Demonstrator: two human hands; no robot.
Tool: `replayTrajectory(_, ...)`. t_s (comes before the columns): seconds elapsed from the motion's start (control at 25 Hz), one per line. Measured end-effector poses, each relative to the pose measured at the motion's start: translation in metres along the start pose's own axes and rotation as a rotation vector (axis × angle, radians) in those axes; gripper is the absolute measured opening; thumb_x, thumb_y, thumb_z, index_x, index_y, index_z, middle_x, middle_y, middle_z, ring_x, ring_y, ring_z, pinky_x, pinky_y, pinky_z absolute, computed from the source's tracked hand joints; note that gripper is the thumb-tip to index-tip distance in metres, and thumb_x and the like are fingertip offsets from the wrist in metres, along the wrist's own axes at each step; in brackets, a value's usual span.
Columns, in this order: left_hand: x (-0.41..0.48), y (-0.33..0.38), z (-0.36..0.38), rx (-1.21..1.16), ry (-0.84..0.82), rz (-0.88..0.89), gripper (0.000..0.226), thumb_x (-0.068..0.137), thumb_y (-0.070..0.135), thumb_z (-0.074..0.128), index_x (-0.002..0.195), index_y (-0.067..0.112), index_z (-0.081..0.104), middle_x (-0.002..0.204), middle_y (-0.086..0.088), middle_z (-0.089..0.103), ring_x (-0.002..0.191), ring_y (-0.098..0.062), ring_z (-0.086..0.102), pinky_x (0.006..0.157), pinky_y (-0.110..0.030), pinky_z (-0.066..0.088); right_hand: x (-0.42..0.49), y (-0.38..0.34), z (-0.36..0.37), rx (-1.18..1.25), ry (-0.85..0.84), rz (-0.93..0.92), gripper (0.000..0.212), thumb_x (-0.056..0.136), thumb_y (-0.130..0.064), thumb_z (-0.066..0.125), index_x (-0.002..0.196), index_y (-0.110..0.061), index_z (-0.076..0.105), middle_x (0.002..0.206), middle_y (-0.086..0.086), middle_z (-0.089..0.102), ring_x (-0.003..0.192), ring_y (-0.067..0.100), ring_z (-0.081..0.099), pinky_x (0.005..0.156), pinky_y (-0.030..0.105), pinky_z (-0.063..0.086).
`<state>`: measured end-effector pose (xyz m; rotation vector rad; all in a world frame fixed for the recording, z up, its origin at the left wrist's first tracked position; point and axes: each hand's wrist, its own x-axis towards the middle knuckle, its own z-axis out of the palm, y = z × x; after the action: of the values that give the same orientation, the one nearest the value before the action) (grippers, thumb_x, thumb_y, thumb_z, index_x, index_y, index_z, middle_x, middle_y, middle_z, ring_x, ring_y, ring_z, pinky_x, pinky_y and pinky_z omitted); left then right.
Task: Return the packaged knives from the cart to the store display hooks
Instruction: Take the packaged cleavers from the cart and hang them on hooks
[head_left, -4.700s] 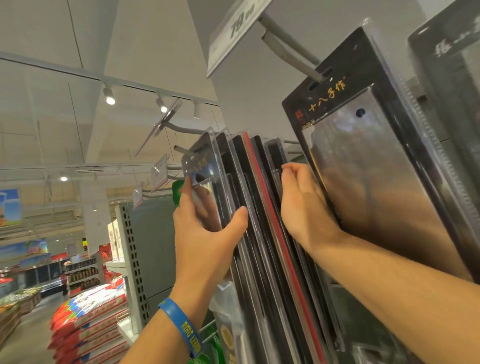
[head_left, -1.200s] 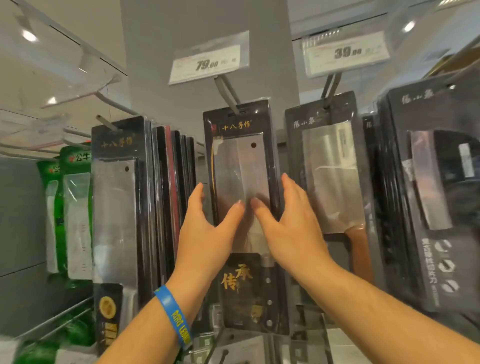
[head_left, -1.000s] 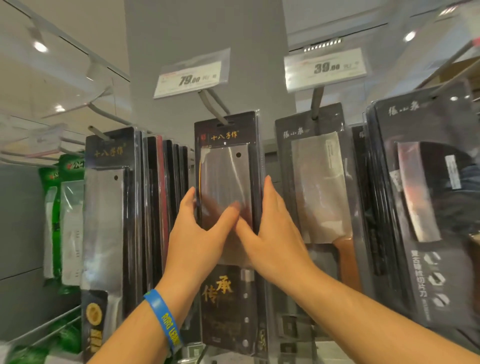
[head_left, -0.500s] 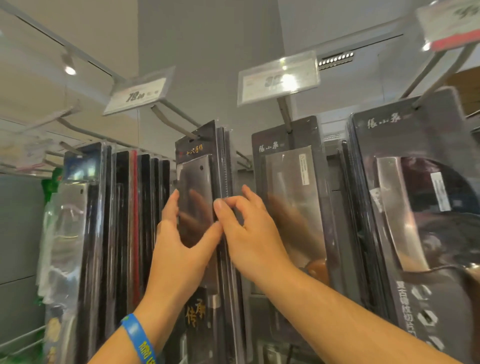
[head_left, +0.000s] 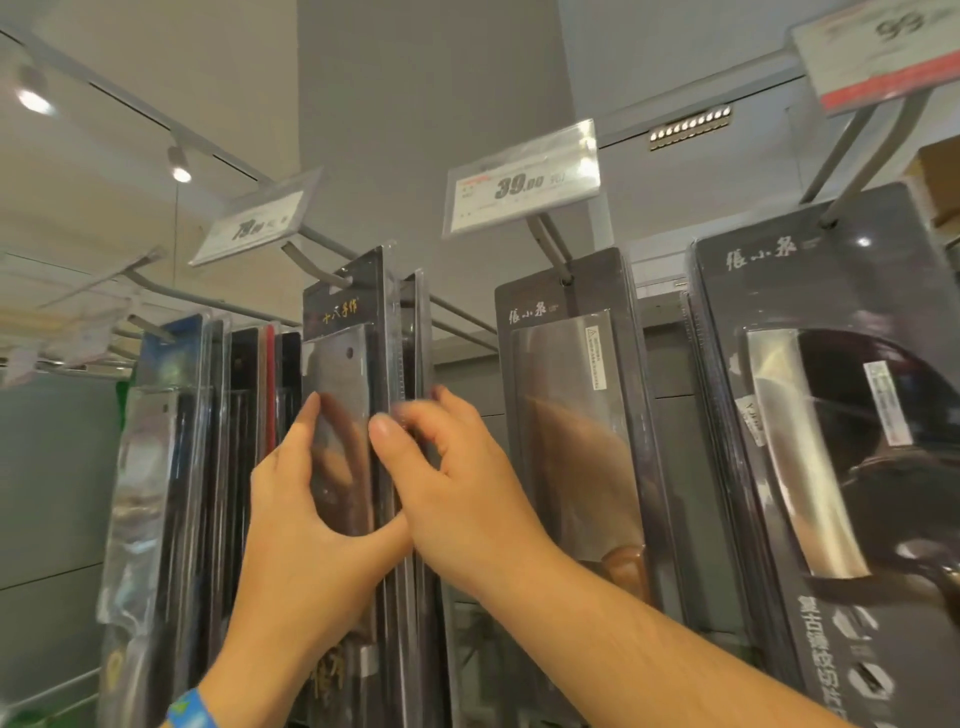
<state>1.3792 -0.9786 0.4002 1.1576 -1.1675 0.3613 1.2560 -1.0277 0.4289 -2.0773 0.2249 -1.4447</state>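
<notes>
Black cleaver packs (head_left: 841, 467) hung in rows at your right. The packaged knife (head_left: 343, 374) hung upright at centre, just left of the 39.00 pack (head_left: 566, 415). Your right hand (head_left: 467, 499) pinched its right edge, thumb in front, fingers curled behind; your left hand (head_left: 306, 525) clasped its left edge, thumb across the front. The 79 price tag (head_left: 249, 223) capped its display hook (head_left: 314, 262).

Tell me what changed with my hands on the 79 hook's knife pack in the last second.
Both hands lay flat on the pack. Now the right hand has slid to its right edge and pinches it, thumb in front, fingers curled behind. The left hand has shifted to hold the left edge, thumb across the front. The pack still hangs on its hook.
</notes>
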Motion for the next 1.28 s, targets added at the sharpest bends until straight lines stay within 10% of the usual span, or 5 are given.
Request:
replayTrajectory(0.28, -0.002, 0.011, -0.008, 0.004, -0.051, -0.016, 0.127, 0.04, 0.088, 0.069, 0.149, 0.054, 0.013, 0.111, 0.037, 0.044, 0.102, 0.02, 0.047, 0.078, -0.016, 0.04, 0.024, 0.02, -0.015, 0.165, 0.073, 0.205, 0.054, 0.103, -0.047, 0.053, 0.153, -0.038, 0.034, 0.142, -0.012, 0.052, 0.107, -0.007, 0.047, 0.087, 0.017, 0.037)
replayTrajectory(0.44, 0.003, 0.016, -0.01, 0.028, -0.069, -0.029, 0.126, 0.045, 0.08, 0.076, 0.15, 0.053, 0.011, 0.092, 0.051, 0.043, 0.086, 0.03, 0.047, 0.063, -0.008, 0.04, 0.03, 0.032, -0.014, 0.209, 0.063, 0.199, 0.04, 0.106, -0.034, 0.053, 0.146, -0.035, 0.047, 0.137, -0.011, 0.061, 0.103, -0.011, 0.055, 0.079, 0.007, 0.043)
replayTrajectory(0.6, 0.001, 0.015, -0.019, 0.071, -0.019, -0.011, 0.125, 0.044, 0.077, 0.072, 0.151, 0.052, 0.014, 0.102, 0.026, 0.05, 0.094, 0.021, 0.049, 0.068, -0.011, 0.039, 0.03, 0.036, -0.007, 0.225, 0.115, 0.15, 0.033, 0.107, -0.031, 0.05, 0.139, -0.039, 0.049, 0.135, -0.015, 0.063, 0.122, 0.006, 0.06, 0.097, 0.025, 0.049)
replayTrajectory(0.88, 0.001, 0.012, -0.023, 0.178, -0.011, 0.041, 0.121, 0.047, 0.079, 0.068, 0.151, 0.052, 0.011, 0.101, 0.039, 0.043, 0.094, 0.021, 0.049, 0.054, -0.004, 0.045, 0.028, 0.027, 0.0, -0.051, 0.26, -0.008, 0.034, 0.098, -0.047, 0.062, 0.128, -0.037, 0.049, 0.126, -0.023, 0.043, 0.108, -0.01, 0.045, 0.073, 0.004, 0.033)
replayTrajectory(1.28, 0.004, 0.009, -0.026, 0.194, -0.014, 0.028, 0.124, 0.047, 0.082, 0.071, 0.15, 0.055, 0.008, 0.106, 0.034, 0.044, 0.102, 0.018, 0.047, 0.073, -0.013, 0.041, 0.032, 0.023, 0.003, 0.185, 0.139, 0.075, 0.03, 0.102, -0.042, 0.058, 0.121, -0.025, 0.073, 0.132, -0.008, 0.061, 0.127, 0.011, 0.054, 0.105, 0.035, 0.044)
